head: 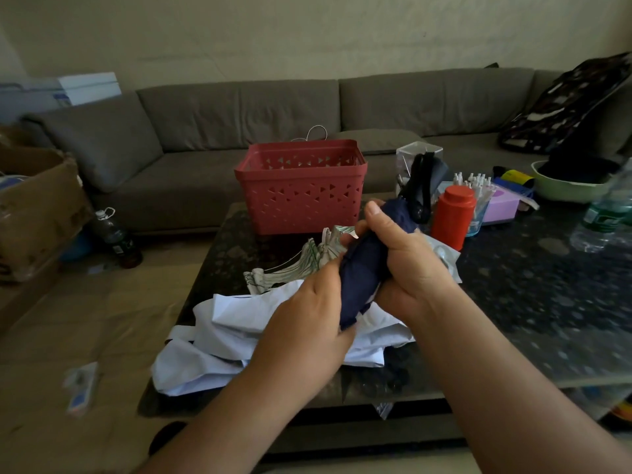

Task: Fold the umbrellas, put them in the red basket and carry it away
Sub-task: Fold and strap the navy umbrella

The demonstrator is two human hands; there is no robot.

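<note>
Head view: both hands clench a rolled navy umbrella [362, 268] above the bench [513, 285], left hand [307, 323] at its lower end, right hand [403, 261] higher; its long axis points up toward the red basket [301, 186] beyond.

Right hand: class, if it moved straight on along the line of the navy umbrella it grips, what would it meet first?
Probably the orange bottle, just beyond the right hand and navy umbrella; depth is unclear.
</note>
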